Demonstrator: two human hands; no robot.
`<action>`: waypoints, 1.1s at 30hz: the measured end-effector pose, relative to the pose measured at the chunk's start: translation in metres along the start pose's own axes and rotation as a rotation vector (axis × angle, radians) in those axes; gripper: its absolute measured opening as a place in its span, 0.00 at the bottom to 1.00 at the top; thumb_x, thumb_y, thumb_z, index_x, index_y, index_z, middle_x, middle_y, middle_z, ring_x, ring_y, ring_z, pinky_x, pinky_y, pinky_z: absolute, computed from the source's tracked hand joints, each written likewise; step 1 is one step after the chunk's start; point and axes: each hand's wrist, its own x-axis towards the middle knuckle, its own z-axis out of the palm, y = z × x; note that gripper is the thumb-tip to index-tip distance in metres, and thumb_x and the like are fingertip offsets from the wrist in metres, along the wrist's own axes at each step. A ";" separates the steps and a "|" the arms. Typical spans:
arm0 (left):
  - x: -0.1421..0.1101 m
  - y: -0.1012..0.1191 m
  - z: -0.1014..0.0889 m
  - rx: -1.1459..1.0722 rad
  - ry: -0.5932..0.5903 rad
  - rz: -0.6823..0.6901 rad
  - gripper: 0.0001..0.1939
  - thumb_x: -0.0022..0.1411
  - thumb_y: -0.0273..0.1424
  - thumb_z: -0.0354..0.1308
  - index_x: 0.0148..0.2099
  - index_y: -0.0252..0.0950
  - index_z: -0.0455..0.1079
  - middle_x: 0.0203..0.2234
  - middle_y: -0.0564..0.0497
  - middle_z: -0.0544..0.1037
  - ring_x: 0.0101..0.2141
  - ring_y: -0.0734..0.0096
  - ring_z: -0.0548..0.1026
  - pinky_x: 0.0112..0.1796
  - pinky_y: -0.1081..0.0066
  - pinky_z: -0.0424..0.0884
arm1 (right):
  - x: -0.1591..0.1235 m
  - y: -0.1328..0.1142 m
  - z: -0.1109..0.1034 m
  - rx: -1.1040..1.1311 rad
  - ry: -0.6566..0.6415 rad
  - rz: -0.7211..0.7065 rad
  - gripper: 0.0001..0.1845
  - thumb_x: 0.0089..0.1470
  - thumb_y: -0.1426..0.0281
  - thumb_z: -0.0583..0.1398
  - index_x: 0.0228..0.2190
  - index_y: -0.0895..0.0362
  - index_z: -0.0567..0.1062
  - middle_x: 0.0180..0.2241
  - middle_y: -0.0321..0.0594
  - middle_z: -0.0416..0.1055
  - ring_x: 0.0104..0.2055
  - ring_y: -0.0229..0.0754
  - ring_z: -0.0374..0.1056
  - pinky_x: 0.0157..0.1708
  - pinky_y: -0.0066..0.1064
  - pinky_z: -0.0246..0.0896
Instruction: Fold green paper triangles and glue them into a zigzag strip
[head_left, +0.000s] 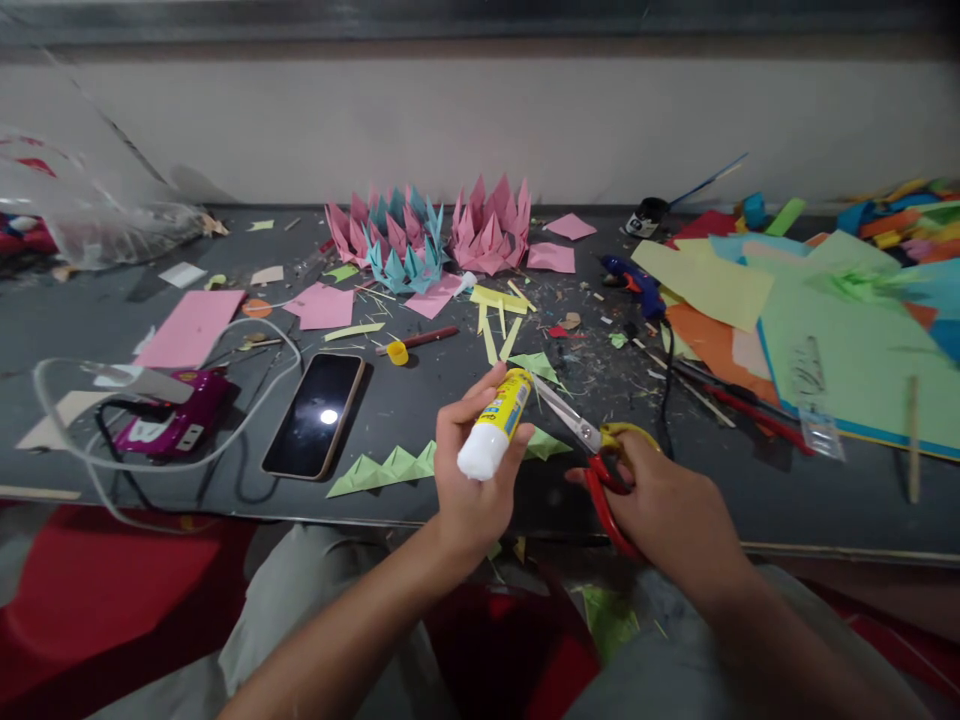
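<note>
Held in my left hand [472,510] is a yellow and white glue stick [496,425], its white base tilted toward me. My right hand [671,505] grips scissors [589,432] with one red and one yellow handle; their blades point up and left, the tips close to the far end of the glue stick. Whether the tips touch it I cannot tell. Under my left hand lies a folded green paper strip [386,470] with pointed peaks, partly hidden. A small yellow cap [397,352] rests near a dark red pencil-like stick [431,340].
Pink and blue folded paper crowns [491,235] stand at the back. A phone [315,415] and a purple power strip [176,410] with a white cable lie left. To the right are a blue glue gun [634,285], coloured paper sheets [847,350] and a black jar [646,216].
</note>
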 end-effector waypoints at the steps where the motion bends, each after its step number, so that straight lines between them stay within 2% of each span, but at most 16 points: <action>1: 0.001 0.000 0.000 0.008 0.012 -0.016 0.11 0.58 0.29 0.58 0.43 0.38 0.62 0.48 0.43 0.71 0.50 0.63 0.69 0.48 0.60 0.69 | 0.001 0.000 0.000 -0.019 -0.008 0.009 0.14 0.49 0.56 0.52 0.31 0.53 0.66 0.24 0.39 0.73 0.24 0.47 0.70 0.21 0.30 0.50; 6: 0.004 -0.001 -0.002 0.050 0.021 -0.030 0.12 0.54 0.27 0.61 0.41 0.37 0.64 0.44 0.45 0.73 0.48 0.64 0.71 0.46 0.63 0.71 | 0.005 0.002 -0.001 -0.028 -0.025 0.057 0.13 0.48 0.57 0.54 0.31 0.53 0.65 0.26 0.39 0.73 0.28 0.48 0.71 0.22 0.30 0.51; 11: 0.004 -0.003 -0.005 0.135 -0.041 -0.026 0.14 0.57 0.26 0.58 0.46 0.38 0.65 0.46 0.45 0.73 0.49 0.65 0.70 0.48 0.63 0.68 | 0.006 0.006 -0.004 0.012 0.010 0.064 0.15 0.47 0.55 0.55 0.31 0.53 0.65 0.28 0.39 0.73 0.30 0.48 0.71 0.23 0.31 0.53; 16: 0.003 -0.005 -0.008 0.150 -0.068 -0.045 0.15 0.59 0.27 0.56 0.50 0.39 0.64 0.48 0.45 0.72 0.50 0.63 0.69 0.49 0.62 0.67 | 0.005 0.013 -0.003 -0.048 0.135 0.032 0.17 0.48 0.52 0.54 0.30 0.54 0.67 0.24 0.38 0.71 0.26 0.45 0.68 0.20 0.29 0.48; 22: 0.006 -0.006 -0.010 0.208 -0.165 0.025 0.15 0.60 0.26 0.54 0.50 0.38 0.63 0.48 0.45 0.71 0.49 0.65 0.69 0.49 0.65 0.67 | 0.007 0.020 -0.002 -0.099 0.318 -0.059 0.21 0.49 0.49 0.51 0.27 0.54 0.68 0.21 0.37 0.68 0.22 0.41 0.64 0.19 0.28 0.46; 27: 0.009 -0.003 -0.013 0.173 -0.189 -0.051 0.13 0.62 0.28 0.52 0.50 0.38 0.64 0.48 0.45 0.71 0.49 0.66 0.69 0.48 0.66 0.67 | 0.009 0.025 -0.002 -0.131 0.362 -0.117 0.24 0.49 0.47 0.51 0.27 0.55 0.69 0.20 0.36 0.69 0.19 0.40 0.63 0.18 0.28 0.47; 33: 0.018 0.003 -0.014 0.031 -0.174 -0.212 0.11 0.62 0.33 0.53 0.46 0.36 0.66 0.43 0.45 0.74 0.44 0.67 0.73 0.44 0.68 0.69 | 0.011 0.037 -0.001 -0.130 0.413 -0.201 0.24 0.47 0.46 0.54 0.29 0.55 0.70 0.22 0.37 0.71 0.22 0.41 0.68 0.19 0.28 0.51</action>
